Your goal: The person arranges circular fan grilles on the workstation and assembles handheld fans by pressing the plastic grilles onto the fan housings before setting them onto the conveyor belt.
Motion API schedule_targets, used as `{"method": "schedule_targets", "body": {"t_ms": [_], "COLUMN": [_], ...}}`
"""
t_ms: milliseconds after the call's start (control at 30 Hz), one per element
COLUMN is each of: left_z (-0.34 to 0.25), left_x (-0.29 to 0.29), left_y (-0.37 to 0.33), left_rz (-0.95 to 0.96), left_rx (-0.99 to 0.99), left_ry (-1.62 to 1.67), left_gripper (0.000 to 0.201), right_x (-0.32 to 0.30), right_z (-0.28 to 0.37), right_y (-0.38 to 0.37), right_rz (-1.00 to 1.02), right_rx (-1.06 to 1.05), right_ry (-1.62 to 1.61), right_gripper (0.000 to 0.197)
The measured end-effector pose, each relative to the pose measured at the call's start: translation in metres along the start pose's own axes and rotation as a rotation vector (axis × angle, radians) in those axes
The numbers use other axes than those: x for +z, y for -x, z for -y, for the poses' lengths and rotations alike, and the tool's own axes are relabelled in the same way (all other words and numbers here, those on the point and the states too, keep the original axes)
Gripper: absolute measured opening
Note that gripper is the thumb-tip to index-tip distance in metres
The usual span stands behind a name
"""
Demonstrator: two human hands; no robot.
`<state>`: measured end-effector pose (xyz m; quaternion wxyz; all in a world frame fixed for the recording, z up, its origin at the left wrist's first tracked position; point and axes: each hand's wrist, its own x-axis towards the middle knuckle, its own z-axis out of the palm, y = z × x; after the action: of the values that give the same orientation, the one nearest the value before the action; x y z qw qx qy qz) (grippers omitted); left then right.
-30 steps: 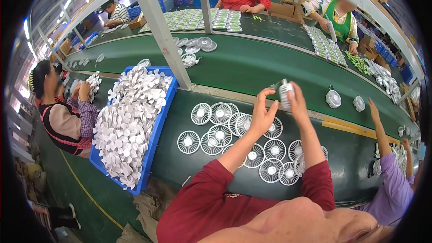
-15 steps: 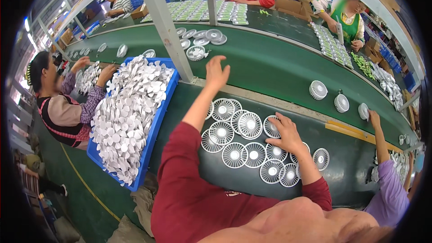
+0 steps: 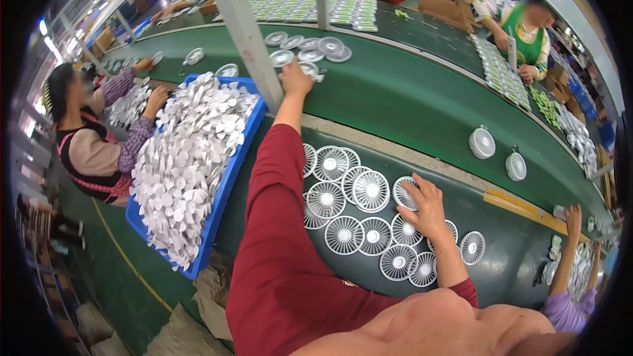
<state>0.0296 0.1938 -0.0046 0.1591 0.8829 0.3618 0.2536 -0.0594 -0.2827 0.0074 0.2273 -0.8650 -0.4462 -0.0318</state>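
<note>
My left hand (image 3: 295, 81) reaches across to the green belt, its bent fingers at the near left edge of a white fan housing (image 3: 309, 70). The hand hides part of that housing, and I cannot make out whether the fingers grip it. Over the dark worktop, my right hand (image 3: 426, 207) has its fingers spread, with fingertips and thumb at the right side of a round white fan grille (image 3: 403, 192). Several more grilles lie flat between my arms, some overlapping, among them one grille (image 3: 370, 191) left of my right hand.
A blue tray (image 3: 232, 178) heaped with white fan blades (image 3: 188, 165) stands to my left, beside a grey post (image 3: 245, 33). Housings (image 3: 482, 142) sit on the belt (image 3: 395, 102). A yellow strip (image 3: 521, 209) edges the worktop. Co-workers sit left, right and across.
My left hand has moved forward and left, onto the fan housing's edge. My right hand stays at the same grille. The view has shifted slightly, and the co-worker's hand at right has moved nearer.
</note>
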Motion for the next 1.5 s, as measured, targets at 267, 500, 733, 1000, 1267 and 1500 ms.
{"method": "schedule_targets", "body": {"t_ms": [267,500,733,1000,1267,1500], "left_z": [-0.010,-0.067,-0.110,-0.118,-0.133,-0.131], "left_x": [0.014,-0.023,-0.065,-0.090,-0.099,-0.083], "left_y": [0.038,0.141,0.244,0.262,0.264,0.263], "left_rz": [0.340,0.582,0.784,0.702,0.611,0.952], "left_rx": [0.290,-0.282,-0.161,-0.242,-0.301,-0.346], "left_ry": [-0.082,1.470,1.897,2.048,1.991,2.236], "left_gripper": [0.040,0.078,0.073,0.034,0.029,0.030], "right_x": [0.010,-0.001,-0.056,-0.047,-0.042,-0.045], "right_z": [-0.033,-0.053,-0.012,0.010,0.050,0.084], "right_y": [0.002,0.000,-0.028,-0.046,-0.072,-0.074], "right_rz": [-0.236,-0.205,-0.269,-0.372,-0.510,-0.319], "right_rx": [0.381,0.444,0.207,0.139,-0.138,-0.366], "right_ry": [-0.545,-1.383,-1.347,-1.114,-0.395,-0.127], "right_gripper": [0.030,0.045,0.049,0.039,0.030,0.041]}}
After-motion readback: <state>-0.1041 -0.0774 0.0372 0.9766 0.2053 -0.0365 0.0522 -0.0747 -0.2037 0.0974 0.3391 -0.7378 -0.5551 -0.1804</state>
